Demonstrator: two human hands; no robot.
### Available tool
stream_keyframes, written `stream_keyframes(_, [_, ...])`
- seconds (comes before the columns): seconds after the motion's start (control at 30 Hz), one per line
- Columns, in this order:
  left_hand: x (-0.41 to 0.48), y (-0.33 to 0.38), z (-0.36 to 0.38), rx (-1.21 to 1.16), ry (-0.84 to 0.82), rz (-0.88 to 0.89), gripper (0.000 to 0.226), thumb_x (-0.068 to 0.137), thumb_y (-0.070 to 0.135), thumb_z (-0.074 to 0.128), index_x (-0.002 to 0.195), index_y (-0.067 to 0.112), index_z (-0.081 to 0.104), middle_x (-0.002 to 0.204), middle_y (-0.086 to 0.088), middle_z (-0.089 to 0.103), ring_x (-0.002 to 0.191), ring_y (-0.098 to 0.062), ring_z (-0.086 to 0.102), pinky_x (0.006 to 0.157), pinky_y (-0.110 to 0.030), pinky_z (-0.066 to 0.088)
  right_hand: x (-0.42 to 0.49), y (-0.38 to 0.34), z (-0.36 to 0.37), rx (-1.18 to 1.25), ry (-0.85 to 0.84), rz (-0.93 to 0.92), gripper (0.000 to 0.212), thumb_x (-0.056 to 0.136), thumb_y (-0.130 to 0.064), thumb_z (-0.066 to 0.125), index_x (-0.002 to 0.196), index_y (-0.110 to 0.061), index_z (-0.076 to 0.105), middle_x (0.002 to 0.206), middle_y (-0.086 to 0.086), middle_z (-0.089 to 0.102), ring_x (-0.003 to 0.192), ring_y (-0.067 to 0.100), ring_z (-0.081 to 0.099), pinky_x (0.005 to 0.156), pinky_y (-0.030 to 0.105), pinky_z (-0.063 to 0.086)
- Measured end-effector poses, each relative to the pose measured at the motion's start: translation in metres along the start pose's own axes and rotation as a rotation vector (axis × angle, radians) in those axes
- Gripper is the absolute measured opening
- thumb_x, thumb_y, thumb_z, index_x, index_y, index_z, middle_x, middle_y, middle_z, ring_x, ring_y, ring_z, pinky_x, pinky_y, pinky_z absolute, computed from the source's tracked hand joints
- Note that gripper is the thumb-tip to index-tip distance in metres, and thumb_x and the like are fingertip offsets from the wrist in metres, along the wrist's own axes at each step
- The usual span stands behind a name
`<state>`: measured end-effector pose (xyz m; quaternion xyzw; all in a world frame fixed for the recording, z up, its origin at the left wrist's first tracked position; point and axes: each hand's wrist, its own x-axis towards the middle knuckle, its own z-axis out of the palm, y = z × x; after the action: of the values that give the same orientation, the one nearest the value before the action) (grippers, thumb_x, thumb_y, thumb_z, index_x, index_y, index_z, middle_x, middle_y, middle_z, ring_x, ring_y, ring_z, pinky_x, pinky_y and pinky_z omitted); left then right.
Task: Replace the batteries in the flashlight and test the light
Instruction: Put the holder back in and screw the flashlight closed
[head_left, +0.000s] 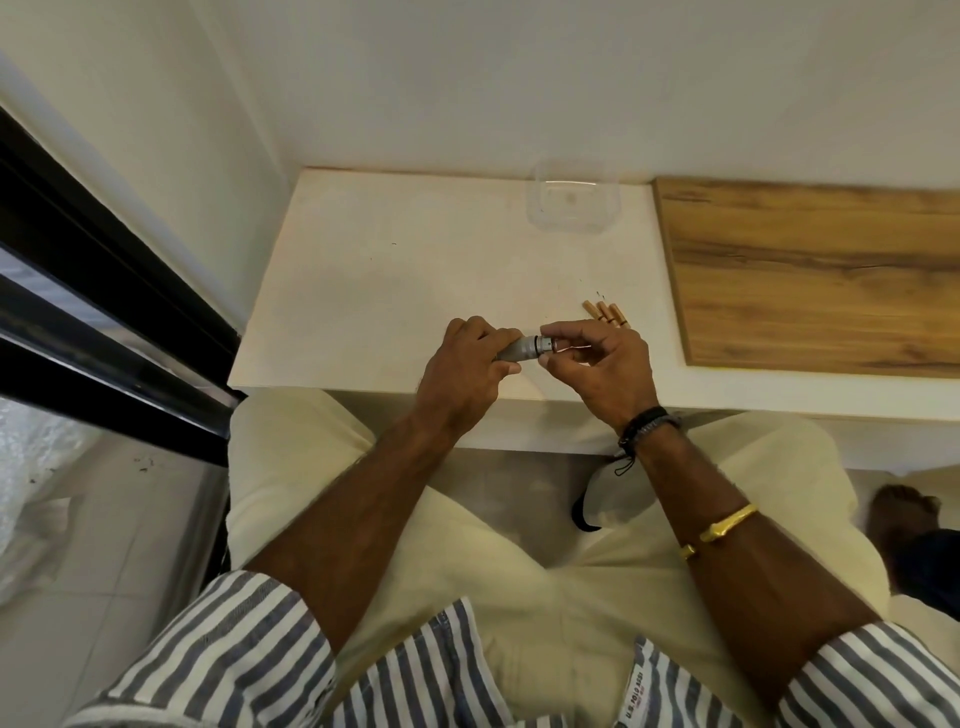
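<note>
A small grey metal flashlight lies sideways between both hands, just above the front edge of the white table. My left hand grips its body. My right hand pinches the silver end of the flashlight, where a small reddish part shows at the fingertips. Three gold batteries lie side by side on the table just beyond my right hand.
A clear plastic container stands at the back of the table by the wall. A wooden board covers the table's right part. A black-framed glass panel runs along the left. My lap sits below the table edge.
</note>
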<state>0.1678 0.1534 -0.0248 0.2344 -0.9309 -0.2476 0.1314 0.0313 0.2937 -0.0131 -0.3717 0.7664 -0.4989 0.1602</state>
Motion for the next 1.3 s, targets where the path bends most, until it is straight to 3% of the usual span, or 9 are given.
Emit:
stream_keyframes(0.27, [0.0, -0.001, 0.0, 0.005, -0.022, 0.007, 0.034, 0.096, 0.026, 0.06, 0.129, 0.017, 0.06, 0.112, -0.007, 0.059, 0.105, -0.022, 0.045, 0.08, -0.036, 0.048, 0.0, -0.002, -0.002, -0.03, -0.047, -0.053, 0.029, 0.084, -0.005, 0.08, 0.113, -0.01, 0.077, 0.108, 0.003, 0.076, 0.096, 0.012, 0.072, 0.089, 0.019, 0.057])
stream_keyframes(0.43, [0.0, 0.0, 0.0, -0.019, -0.038, 0.006, 0.034, 0.097, 0.023, 0.06, 0.129, 0.015, 0.06, 0.11, -0.007, 0.058, 0.104, -0.022, 0.044, 0.08, -0.036, 0.047, -0.002, -0.003, -0.002, -0.049, -0.047, -0.114, 0.031, 0.084, 0.003, 0.078, 0.114, -0.006, 0.077, 0.111, 0.006, 0.075, 0.098, 0.012, 0.071, 0.09, 0.012, 0.053])
stream_keyframes(0.63, [0.001, -0.004, 0.001, -0.033, -0.065, 0.037, 0.033, 0.097, 0.02, 0.058, 0.129, 0.014, 0.059, 0.11, -0.007, 0.059, 0.098, -0.015, 0.038, 0.079, -0.032, 0.041, 0.0, -0.004, -0.003, -0.105, -0.052, -0.152, 0.031, 0.084, 0.001, 0.079, 0.113, -0.008, 0.077, 0.113, 0.009, 0.076, 0.104, 0.017, 0.071, 0.098, 0.023, 0.055])
stream_keyframes(0.8, [0.003, -0.008, 0.003, -0.053, -0.108, 0.032, 0.03, 0.096, 0.017, 0.059, 0.126, 0.016, 0.06, 0.108, -0.006, 0.061, 0.095, -0.016, 0.042, 0.08, -0.031, 0.041, -0.001, -0.002, -0.001, -0.145, -0.073, -0.216, 0.03, 0.084, 0.002, 0.079, 0.112, -0.007, 0.077, 0.112, 0.009, 0.076, 0.103, 0.016, 0.071, 0.093, 0.013, 0.054])
stream_keyframes(0.9, [0.003, -0.009, 0.002, -0.045, -0.097, 0.04, 0.03, 0.095, 0.017, 0.06, 0.125, 0.016, 0.061, 0.107, -0.006, 0.062, 0.094, -0.015, 0.042, 0.079, -0.029, 0.039, 0.0, -0.001, -0.001, -0.157, -0.07, -0.186, 0.03, 0.085, -0.007, 0.08, 0.115, -0.01, 0.077, 0.11, 0.007, 0.077, 0.098, 0.014, 0.072, 0.092, 0.016, 0.055])
stream_keyframes(1.07, [0.003, -0.006, -0.001, -0.019, -0.038, 0.068, 0.028, 0.095, 0.019, 0.06, 0.123, 0.016, 0.062, 0.109, -0.005, 0.062, 0.095, -0.015, 0.042, 0.078, -0.03, 0.042, -0.001, 0.0, 0.003, -0.138, -0.036, -0.123, 0.029, 0.09, -0.027, 0.077, 0.115, -0.011, 0.076, 0.092, 0.002, 0.078, 0.077, 0.008, 0.075, 0.076, 0.022, 0.061])
stream_keyframes(1.2, [0.001, 0.0, -0.003, 0.0, 0.014, 0.11, 0.03, 0.095, 0.021, 0.062, 0.124, 0.015, 0.062, 0.11, -0.005, 0.063, 0.098, -0.02, 0.048, 0.079, -0.031, 0.045, -0.002, -0.004, 0.009, -0.132, -0.013, 0.0, 0.036, 0.096, -0.048, 0.063, 0.095, -0.013, 0.072, 0.068, -0.008, 0.072, 0.057, 0.002, 0.071, 0.057, 0.024, 0.062])
stream_keyframes(1.3, [0.0, 0.003, -0.003, 0.0, 0.026, 0.157, 0.031, 0.093, 0.02, 0.064, 0.123, 0.012, 0.063, 0.11, -0.007, 0.064, 0.099, -0.022, 0.05, 0.079, -0.029, 0.042, -0.002, -0.006, 0.013, -0.329, 0.038, 0.055, 0.06, 0.098, -0.062, 0.047, 0.072, -0.013, 0.068, 0.054, -0.001, 0.065, 0.049, 0.014, 0.066, 0.056, 0.038, 0.06])
